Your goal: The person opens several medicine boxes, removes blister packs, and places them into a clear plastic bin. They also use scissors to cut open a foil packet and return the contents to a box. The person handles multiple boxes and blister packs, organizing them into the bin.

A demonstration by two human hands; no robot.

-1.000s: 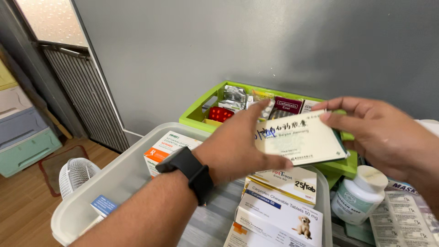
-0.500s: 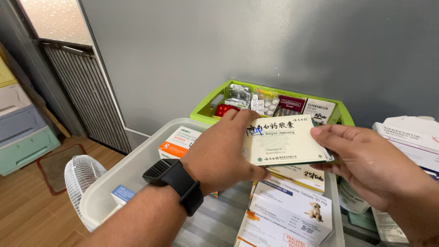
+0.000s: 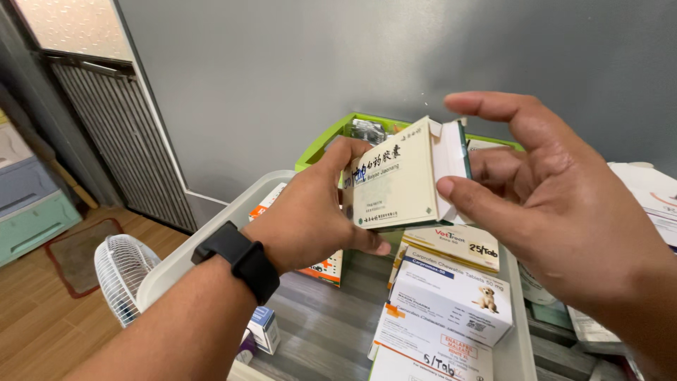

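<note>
My left hand [image 3: 310, 219], with a black watch on the wrist, grips a flat cream medicine box [image 3: 395, 176] by its left side and holds it up, tilted on edge. At the box's right end, my right hand [image 3: 543, 197] has its thumb and fingers on the open end flap. Both hands hover over a clear plastic bin [image 3: 211, 240] that holds several medicine boxes, among them a white one with a puppy picture [image 3: 451, 300].
A green basket [image 3: 321, 144] of blister packs and small boxes stands behind, against the grey wall. More white boxes [image 3: 652, 201] lie at the right. A white fan [image 3: 120, 271] and pastel drawers [image 3: 28, 212] stand on the wooden floor at the left.
The cream box has been lifted and turned from flat to standing on edge. My right hand has moved to its end, where the flap now stands open.
</note>
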